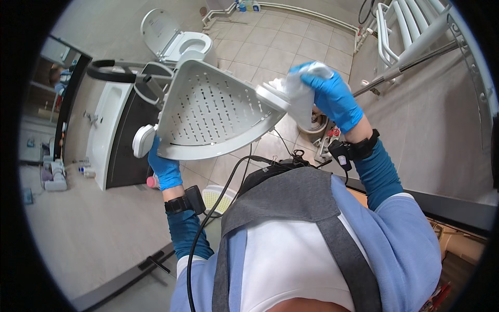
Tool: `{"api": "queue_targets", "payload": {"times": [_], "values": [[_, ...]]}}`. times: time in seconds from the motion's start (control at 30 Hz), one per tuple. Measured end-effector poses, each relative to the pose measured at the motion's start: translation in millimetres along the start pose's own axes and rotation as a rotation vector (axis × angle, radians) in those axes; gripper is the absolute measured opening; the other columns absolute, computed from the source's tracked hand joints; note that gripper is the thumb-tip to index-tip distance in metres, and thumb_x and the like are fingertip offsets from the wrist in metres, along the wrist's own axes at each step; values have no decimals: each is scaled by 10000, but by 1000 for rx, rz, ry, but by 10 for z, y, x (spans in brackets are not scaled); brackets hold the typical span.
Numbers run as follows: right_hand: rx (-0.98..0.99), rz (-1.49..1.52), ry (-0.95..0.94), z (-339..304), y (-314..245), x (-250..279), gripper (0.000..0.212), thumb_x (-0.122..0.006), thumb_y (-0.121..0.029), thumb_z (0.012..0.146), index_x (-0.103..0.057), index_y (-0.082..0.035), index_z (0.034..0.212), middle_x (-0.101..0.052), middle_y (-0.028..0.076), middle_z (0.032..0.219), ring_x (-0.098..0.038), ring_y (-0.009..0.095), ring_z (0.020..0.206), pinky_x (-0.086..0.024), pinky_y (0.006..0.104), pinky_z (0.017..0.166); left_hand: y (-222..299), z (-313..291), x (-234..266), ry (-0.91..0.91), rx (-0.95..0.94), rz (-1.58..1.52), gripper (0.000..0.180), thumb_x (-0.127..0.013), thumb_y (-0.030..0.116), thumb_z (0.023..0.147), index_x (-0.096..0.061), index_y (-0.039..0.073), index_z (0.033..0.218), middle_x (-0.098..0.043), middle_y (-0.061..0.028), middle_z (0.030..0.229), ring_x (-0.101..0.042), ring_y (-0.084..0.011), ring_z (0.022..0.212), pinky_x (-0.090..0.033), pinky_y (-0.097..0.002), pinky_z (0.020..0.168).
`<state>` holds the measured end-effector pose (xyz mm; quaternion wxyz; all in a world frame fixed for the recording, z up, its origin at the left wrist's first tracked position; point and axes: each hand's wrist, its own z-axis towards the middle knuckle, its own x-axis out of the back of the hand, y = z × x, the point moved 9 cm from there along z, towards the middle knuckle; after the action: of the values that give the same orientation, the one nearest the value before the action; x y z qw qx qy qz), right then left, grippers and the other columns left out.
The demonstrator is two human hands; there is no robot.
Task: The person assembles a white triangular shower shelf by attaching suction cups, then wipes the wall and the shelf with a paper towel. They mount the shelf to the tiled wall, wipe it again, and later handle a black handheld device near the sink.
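A grey corner shelf [208,117] with rows of drain holes is held up in front of me, its rounded edge toward me. My left hand [166,169], in a blue glove, is closed on the shelf's left corner, beside a white rounded mount [143,141]; part of its fingers is hidden by the shelf. In my right hand [337,99], also gloved in blue, a crumpled white cloth [300,99] is gripped. The cloth is against the white mount [271,98] at the shelf's right corner, and its loose end hangs down.
Beyond the shelf stands a toilet [195,44] with its lid up. At left are a white washbasin [106,114] and a black curved handle [109,73]. A white towel radiator [408,28] is on the right wall. A black cable [200,226] runs across my front.
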<state>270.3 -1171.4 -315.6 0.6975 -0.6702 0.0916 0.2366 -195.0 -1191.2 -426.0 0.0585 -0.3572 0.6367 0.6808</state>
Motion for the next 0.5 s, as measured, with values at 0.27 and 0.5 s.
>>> {"api": "queue_targets", "payload": {"times": [0.27,0.5], "values": [[290,-428,-49,482,-503,-97,357,-570,-272,934,-545,-98,1244,-607,123,1169,-586,220,1085,-483,349,941,-275,690,-745,-54,-53,232,342,-474,150,952,-511,-25,1243,-579,-146,1173,-584,-267,1047,-484,-392,911],[301,-773,65,835,-581,212,491,-717,-183,814,-551,-101,1269,-608,131,1201,-605,216,1064,-483,334,939,-932,1485,-1627,-206,134,-25,411,-589,160,873,-515,19,1251,-571,-140,1179,-557,-274,1090,-441,-416,961]]}}
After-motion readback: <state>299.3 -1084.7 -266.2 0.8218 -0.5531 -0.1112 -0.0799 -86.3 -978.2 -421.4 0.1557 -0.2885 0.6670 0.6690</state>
